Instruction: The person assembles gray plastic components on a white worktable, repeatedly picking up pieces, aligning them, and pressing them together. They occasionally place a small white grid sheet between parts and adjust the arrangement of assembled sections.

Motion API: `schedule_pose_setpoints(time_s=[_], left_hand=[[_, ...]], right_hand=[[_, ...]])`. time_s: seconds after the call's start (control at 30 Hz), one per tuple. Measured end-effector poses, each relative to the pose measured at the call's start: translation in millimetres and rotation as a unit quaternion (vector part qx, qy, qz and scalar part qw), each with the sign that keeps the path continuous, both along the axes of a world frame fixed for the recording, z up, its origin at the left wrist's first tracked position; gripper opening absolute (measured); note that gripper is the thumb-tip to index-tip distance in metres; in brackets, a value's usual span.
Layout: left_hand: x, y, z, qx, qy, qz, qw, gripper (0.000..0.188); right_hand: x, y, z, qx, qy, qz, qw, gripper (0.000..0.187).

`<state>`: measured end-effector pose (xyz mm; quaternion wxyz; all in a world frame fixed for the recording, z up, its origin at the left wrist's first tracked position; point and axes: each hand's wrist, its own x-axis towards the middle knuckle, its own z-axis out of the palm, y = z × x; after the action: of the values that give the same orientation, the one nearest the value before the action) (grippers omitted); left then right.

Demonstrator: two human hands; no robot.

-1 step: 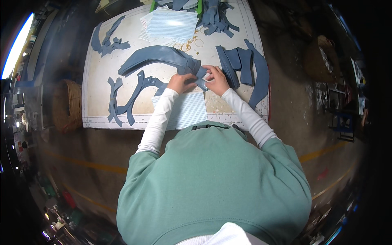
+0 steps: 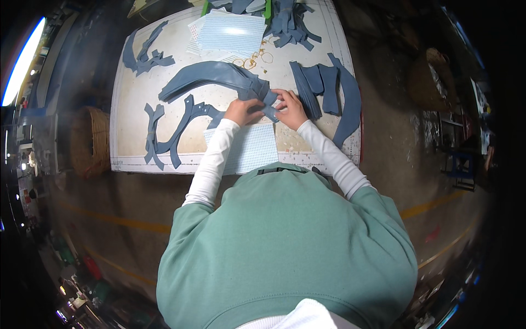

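Note:
My left hand (image 2: 241,112) is closed on the end of a blue-grey cut piece (image 2: 270,114) that looks like leather or synthetic material. At its other side, my right hand (image 2: 291,109) has its thumb and bent fingers pinching the edge. A small pale patch shows between the hands; what it is I cannot make out. Just beyond lies a curved stack of blue-grey pieces (image 2: 211,74), its right end touching the piece I hold. A sheet of small pale-blue printed labels (image 2: 249,148) lies under my left wrist, close to the table's front edge.
More blue-grey pieces lie on the white table (image 2: 131,109): bundled strips (image 2: 155,134) left, a stack (image 2: 307,90) and curved piece (image 2: 349,101) right, a pile (image 2: 287,24) behind. Further label sheets (image 2: 233,32), rubber bands (image 2: 249,63) and a green-edged bin (image 2: 268,10) are at the back. Wicker baskets (image 2: 90,142) flank the table.
My right hand's fingers have shifted very slightly at the edge of the piece. My left hand and everything on the table stay where they were.

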<state>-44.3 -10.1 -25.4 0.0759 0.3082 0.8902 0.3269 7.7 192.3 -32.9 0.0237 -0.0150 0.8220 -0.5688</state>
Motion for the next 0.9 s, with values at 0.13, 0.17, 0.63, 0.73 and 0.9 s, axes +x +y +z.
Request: schedule_pose_setpoints(time_s=[0.13, 0.17, 0.63, 0.73, 0.9], left_hand=[[1.1, 0.4, 1.7, -0.011, 0.028, -0.011, 1.0, 0.029], [1.2, 0.5, 1.5, -0.013, 0.023, -0.009, 1.0, 0.029], [4.5, 1.0, -1.5, 0.012, 0.074, -0.01, 0.997, 0.037], [7.6, 4.6, -0.4, 0.005, 0.051, 0.066, 0.997, 0.053], [5.7, 5.7, -3.6, -0.015, 0.1, 0.025, 0.995, 0.046]], right_hand=[[6.9, -3.5, -9.5, 0.019, 0.058, 0.008, 0.998, 0.066], [7.8, -3.5, -10.8, 0.027, 0.072, 0.013, 0.997, 0.066], [-31.6, 18.6, 17.6, 0.176, 0.19, 0.065, 0.964, 0.083], [-51.7, 21.5, 25.6, 0.167, 0.156, 0.14, 0.963, 0.092], [-71.1, 13.2, 23.7, 0.222, 0.128, 0.203, 0.945, 0.1]])
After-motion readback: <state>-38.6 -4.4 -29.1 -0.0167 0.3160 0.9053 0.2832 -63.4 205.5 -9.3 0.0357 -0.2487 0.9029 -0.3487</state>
